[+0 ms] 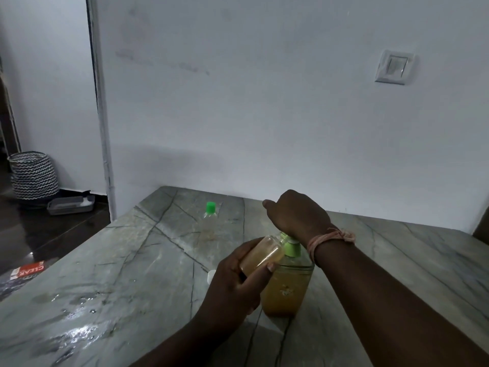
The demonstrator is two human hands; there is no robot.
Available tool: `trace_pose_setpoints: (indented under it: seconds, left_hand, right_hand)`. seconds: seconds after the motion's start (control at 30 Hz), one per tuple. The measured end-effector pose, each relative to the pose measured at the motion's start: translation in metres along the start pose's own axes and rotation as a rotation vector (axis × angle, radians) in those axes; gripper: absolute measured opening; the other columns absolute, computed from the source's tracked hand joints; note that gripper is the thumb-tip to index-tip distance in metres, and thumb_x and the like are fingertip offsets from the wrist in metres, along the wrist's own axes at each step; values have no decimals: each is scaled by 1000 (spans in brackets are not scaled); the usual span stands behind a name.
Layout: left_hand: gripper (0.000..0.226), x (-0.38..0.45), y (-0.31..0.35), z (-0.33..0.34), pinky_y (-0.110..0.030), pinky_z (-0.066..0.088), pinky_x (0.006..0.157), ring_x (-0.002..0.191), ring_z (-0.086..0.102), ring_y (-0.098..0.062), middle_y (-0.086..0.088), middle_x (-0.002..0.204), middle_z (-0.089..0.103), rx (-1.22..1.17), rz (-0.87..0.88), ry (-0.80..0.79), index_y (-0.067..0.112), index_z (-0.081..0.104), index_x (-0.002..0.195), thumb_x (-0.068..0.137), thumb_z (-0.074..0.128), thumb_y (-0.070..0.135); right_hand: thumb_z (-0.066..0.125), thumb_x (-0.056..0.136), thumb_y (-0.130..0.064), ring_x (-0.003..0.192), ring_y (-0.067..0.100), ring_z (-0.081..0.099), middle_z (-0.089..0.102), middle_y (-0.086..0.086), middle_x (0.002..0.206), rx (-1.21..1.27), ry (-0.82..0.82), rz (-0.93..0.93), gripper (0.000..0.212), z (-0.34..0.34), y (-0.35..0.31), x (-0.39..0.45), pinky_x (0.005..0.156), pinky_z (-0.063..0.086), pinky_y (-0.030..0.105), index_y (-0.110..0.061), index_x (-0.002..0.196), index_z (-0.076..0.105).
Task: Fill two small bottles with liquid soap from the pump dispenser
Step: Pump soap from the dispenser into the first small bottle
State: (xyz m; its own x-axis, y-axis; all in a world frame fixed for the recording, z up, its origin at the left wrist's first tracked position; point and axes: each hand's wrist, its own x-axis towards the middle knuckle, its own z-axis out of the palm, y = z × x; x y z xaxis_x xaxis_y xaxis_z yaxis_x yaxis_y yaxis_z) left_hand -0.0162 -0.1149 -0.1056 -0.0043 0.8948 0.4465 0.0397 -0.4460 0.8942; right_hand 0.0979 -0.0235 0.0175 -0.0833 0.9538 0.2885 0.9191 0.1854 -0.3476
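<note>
One small bottle (262,254), gripped by the left hand (232,282), should stay under the spout while the right hand (296,213), fingers curled, presses the pump dispenser (287,290); capped second bottle (209,221) waits at eleven o'clock.

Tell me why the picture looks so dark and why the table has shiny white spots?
Head view: the room is dim, so the wall looks grey and grainy. The table has wet patches near its front left that bounce light back as glare. The left hand holding the small bottle looks slightly soft. The wide lens bends the door frame.
</note>
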Motion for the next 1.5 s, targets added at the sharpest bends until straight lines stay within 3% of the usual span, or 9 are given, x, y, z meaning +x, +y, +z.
trace_pose_setpoints:
  seconds: [0.1, 0.2, 0.5, 0.67, 0.83, 1.07, 1.17, 1.37, 1.5]
  left_hand:
    - [44, -1, 0, -1, -27, 46, 43, 49, 58, -11, -3, 91, 72, 3, 11, 2, 38, 60, 126, 85, 64, 53]
    - [42, -3, 2, 1, -27, 45, 44, 50, 58, -12, -2, 93, 72, -17, 7, 0, 43, 60, 124, 84, 66, 54]
    - [42, -1, -2, 0, -29, 46, 44, 49, 57, -13, -4, 93, 72, -26, 0, 13, 45, 61, 123, 83, 68, 53]
    - [48, -1, 1, 1, -25, 45, 44, 48, 57, -12, 4, 95, 71, -34, -15, 14, 46, 60, 124, 78, 69, 55]
    - [41, 1, -4, 0, -24, 46, 44, 47, 58, -12, 5, 95, 72, 19, -11, 13, 49, 57, 123, 83, 68, 53]
    - [45, -2, -1, 0, -22, 46, 45, 51, 62, -11, 4, 99, 72, 27, -27, 21, 48, 56, 124, 81, 68, 53]
    - [50, 0, -3, -1, -20, 45, 45, 51, 62, -10, 3, 100, 72, 21, -27, 25, 47, 58, 125, 77, 68, 58]
    - [39, 0, -2, -2, -20, 44, 43, 49, 61, -10, 4, 100, 73, 35, -10, 19, 43, 58, 125, 88, 68, 40]
    - [43, -1, -1, -1, -21, 45, 44, 49, 60, -10, 2, 101, 72, 34, -27, 14, 44, 57, 128, 86, 68, 47]
  right_hand:
    - [46, 90, -48, 84, 26, 58, 62, 3, 90, -22, -24, -5, 34, 1, 0, 0, 73, 44, 32, -19, 74, 52]
    - [47, 91, -48, 90, 27, 61, 66, 4, 99, -109, -32, -42, 31, -6, -3, 1, 72, 42, 31, -20, 80, 53]
    - [49, 90, -45, 81, 24, 58, 61, 1, 84, -6, -24, -7, 34, 1, 3, 2, 71, 44, 31, -19, 67, 48]
    - [48, 90, -49, 93, 28, 62, 59, 1, 89, -97, -35, -47, 35, -5, -2, 5, 73, 43, 31, -18, 73, 49]
    - [49, 87, -48, 81, 28, 64, 61, 3, 75, 82, -21, 2, 37, 6, 7, 7, 73, 49, 34, -19, 64, 50]
    - [49, 90, -49, 80, 24, 59, 55, -1, 75, -25, -27, -51, 37, -5, 1, 6, 70, 45, 31, -21, 66, 47]
    - [49, 88, -49, 78, 25, 59, 57, 1, 74, 53, 28, -27, 38, 2, 5, 7, 70, 46, 33, -20, 64, 46]
    - [51, 87, -45, 80, 25, 61, 61, 1, 78, 23, 0, -22, 33, 5, 5, 7, 70, 46, 31, -19, 67, 52]
    - [50, 89, -46, 78, 24, 59, 55, -2, 74, -41, 1, -43, 35, 0, 1, 7, 66, 42, 30, -20, 67, 50]
